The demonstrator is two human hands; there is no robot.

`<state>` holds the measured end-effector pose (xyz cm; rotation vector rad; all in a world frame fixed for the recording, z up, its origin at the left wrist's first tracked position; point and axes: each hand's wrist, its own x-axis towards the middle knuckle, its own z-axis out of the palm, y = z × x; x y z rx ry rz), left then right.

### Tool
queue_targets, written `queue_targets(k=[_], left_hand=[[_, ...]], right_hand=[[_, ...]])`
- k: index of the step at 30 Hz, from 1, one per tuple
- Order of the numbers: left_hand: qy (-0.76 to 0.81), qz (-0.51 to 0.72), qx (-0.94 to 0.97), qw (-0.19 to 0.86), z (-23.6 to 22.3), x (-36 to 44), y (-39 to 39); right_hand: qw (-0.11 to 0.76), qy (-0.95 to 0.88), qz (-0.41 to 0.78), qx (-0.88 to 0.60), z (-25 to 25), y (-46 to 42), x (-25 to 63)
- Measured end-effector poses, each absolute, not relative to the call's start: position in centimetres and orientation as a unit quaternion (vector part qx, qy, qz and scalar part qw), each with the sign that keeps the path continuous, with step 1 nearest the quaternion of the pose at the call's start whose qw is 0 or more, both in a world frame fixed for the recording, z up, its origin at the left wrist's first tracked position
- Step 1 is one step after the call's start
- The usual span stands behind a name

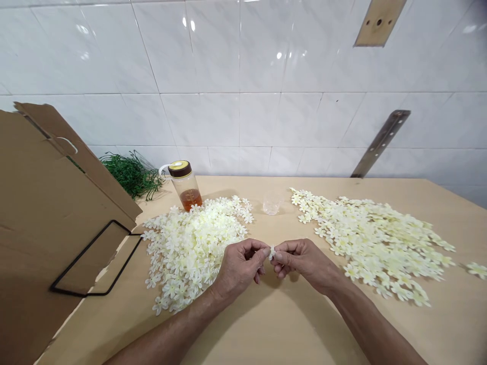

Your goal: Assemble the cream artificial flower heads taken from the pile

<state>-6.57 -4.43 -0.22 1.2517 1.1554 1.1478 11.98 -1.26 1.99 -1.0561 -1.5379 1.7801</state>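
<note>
Between my two hands, over the middle of the table, is one small white artificial flower (271, 252). My left hand (243, 261) pinches it from the left with thumb and forefinger. From the other side my right hand (299, 259) grips it the same way, and the fingers partly cover its petals. Beside my left hand lies a heaped pile of white flowers (190, 248). A flatter spread of pale yellow-white flowers (380, 243) lies to the right of my right hand.
Behind the left pile stands a bottle (186, 187) of amber liquid. A small clear cup (271, 204) sits beyond my hands. At left are a cardboard box (49, 203), a black wire frame (76, 292) and green artificial stems (133, 172). A metal bracket (380, 144) is on the tiled wall.
</note>
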Motion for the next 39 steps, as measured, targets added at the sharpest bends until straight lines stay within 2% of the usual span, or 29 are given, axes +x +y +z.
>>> queue_targets(k=[7, 14, 20, 23, 27, 30, 34, 39], left_hand=[[0.488, 0.461, 0.559, 0.487, -0.4, -6.6, -4.7], [0.490, 0.484, 0.545, 0.478, -0.5, -6.6, -4.6], [0.516, 0.513, 0.534, 0.430, 0.0, -7.3, -4.0], [0.541, 0.524, 0.572, 0.324, 0.7, -8.6, -3.2], [0.541, 0.506, 0.672, 0.021, 2.0, -11.1, -1.9], [0.576, 0.441, 0.680, -0.109, 2.3, -12.9, -0.9], [0.629, 0.392, 0.655, -0.148, 2.4, -13.5, -0.6], [0.557, 0.425, 0.711, -0.056, 2.0, -10.8, -2.4]], right_hand=[[0.263, -0.583, 0.647, -0.416, 2.0, -1.3, 12.0], [0.262, -0.595, 0.637, -0.414, 2.1, -1.3, 12.0], [0.260, -0.588, 0.629, -0.437, 2.0, -1.2, 12.0], [0.266, -0.574, 0.632, -0.448, 1.8, -0.9, 12.1], [0.279, -0.553, 0.621, -0.480, 1.3, -0.5, 11.7], [0.290, -0.560, 0.621, -0.465, 1.3, -0.4, 10.8], [0.269, -0.577, 0.620, -0.459, 1.4, -0.4, 10.4], [0.284, -0.580, 0.597, -0.475, 1.3, -0.5, 11.1]])
